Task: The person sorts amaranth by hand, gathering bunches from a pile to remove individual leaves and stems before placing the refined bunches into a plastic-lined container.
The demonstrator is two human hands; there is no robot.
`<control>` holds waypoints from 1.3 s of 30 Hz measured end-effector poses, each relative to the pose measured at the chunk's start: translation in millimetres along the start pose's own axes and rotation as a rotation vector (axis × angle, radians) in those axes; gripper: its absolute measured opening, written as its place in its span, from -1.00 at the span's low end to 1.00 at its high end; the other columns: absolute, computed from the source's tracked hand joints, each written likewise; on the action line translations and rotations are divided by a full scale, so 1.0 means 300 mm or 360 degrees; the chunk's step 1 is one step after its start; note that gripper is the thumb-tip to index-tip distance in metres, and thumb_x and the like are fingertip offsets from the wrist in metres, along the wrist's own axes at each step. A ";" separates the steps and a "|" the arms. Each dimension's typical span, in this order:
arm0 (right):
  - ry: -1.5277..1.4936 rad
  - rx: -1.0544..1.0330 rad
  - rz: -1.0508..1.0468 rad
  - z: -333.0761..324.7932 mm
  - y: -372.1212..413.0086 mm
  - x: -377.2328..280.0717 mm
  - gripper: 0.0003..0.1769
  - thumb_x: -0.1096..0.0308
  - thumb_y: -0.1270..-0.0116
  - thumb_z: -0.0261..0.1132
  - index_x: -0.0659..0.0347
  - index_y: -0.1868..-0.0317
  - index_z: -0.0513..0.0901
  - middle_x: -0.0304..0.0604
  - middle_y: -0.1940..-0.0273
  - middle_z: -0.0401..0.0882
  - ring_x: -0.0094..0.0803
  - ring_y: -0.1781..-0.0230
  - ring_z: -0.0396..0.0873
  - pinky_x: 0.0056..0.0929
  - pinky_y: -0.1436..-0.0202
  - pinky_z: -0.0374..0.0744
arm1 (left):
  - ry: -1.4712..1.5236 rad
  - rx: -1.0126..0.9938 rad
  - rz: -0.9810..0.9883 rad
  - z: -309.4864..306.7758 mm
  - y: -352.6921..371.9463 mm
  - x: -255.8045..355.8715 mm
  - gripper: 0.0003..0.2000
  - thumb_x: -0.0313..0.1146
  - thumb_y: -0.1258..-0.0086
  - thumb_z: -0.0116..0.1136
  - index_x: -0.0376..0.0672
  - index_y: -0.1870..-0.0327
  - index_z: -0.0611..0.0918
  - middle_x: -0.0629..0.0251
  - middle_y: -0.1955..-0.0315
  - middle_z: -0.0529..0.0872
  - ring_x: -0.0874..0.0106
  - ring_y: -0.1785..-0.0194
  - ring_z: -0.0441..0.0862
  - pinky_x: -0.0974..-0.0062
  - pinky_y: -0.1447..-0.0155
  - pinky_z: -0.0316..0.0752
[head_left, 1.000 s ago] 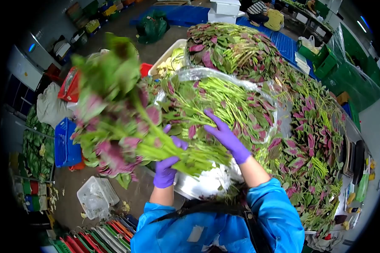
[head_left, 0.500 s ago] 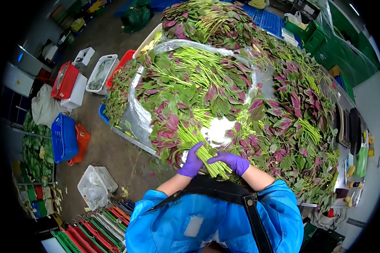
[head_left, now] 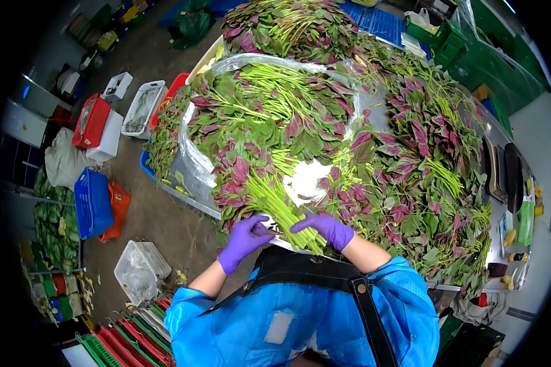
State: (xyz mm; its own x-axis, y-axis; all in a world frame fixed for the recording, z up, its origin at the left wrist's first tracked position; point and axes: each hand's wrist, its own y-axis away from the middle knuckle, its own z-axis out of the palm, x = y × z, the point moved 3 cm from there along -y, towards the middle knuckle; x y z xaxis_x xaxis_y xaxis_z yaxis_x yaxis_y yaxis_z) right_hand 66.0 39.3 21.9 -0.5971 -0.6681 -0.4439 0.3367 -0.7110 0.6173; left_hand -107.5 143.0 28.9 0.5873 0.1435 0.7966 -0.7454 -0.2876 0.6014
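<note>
A bunch of red-and-green amaranth point(head_left: 275, 199) lies at the table's near edge, its pale green stem ends toward me. My right hand point(head_left: 326, 230), in a purple glove, is closed around those stems from the right. To the left of the stem ends, my left hand point(head_left: 248, 240), also gloved in purple, has its fingers drawn together beside a small white object. What the left fingers pinch, if anything, is too small to make out. Just beyond the bunch is a glaring white patch point(head_left: 307, 183). A clear plastic liner point(head_left: 193, 153) surrounds a large amaranth pile point(head_left: 281, 110).
Loose amaranth point(head_left: 410, 202) covers the table's right side, with another heap point(head_left: 288, 27) at the far end. On the floor at left stand a blue crate point(head_left: 93, 202), an orange crate point(head_left: 116, 211) and a white basket point(head_left: 142, 272). Coloured hangers point(head_left: 125, 339) hang at lower left.
My left hand has let go of the stems and moved left and slightly down, to the white object. My right hand still holds the bunch and has shifted slightly left.
</note>
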 end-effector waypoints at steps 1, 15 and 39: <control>0.0021 -0.0031 -0.0057 0.011 0.006 0.019 -0.46 0.40 -0.03 0.33 0.22 -0.09 0.45 -0.18 0.11 0.55 -0.43 0.17 0.55 -0.50 0.06 0.50 | -0.0673 0.0307 0.0217 -0.013 0.027 0.053 -0.34 -0.30 -0.01 0.33 -0.13 -0.21 0.34 0.19 -0.07 0.47 0.35 -0.18 0.37 0.32 -0.32 0.16; 0.0869 -0.0141 -0.0497 -0.001 0.150 0.124 -0.14 -0.10 -0.21 0.19 0.28 -0.32 0.08 -0.01 -0.25 0.18 -0.29 -0.30 0.15 -0.38 -0.33 0.16 | -0.1857 -0.0722 0.1535 0.205 -0.171 0.227 -0.07 -0.38 0.30 0.34 -0.01 -0.31 0.23 0.23 0.27 0.58 0.23 0.13 0.53 0.28 0.07 0.43; 0.1931 0.2454 -0.0492 -0.613 0.499 0.095 -0.65 0.28 0.04 0.26 0.20 0.20 0.53 -0.03 0.30 0.58 -0.11 0.24 0.54 -0.16 0.18 0.46 | -0.1778 0.0245 0.0623 0.320 -0.726 0.296 -0.43 -0.26 0.00 0.15 -0.25 -0.09 0.35 0.02 0.43 0.65 0.09 0.36 0.62 0.21 0.28 0.50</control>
State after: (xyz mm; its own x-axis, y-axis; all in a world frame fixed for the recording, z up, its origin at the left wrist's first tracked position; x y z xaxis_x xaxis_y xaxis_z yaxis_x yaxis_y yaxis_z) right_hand 233.2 -126.4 -17.8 0.4423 -0.8271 -0.3468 -0.8620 -0.4988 0.0901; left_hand 137.2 127.5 -37.3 0.3348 -0.8606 0.3837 -0.9341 -0.2496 0.2551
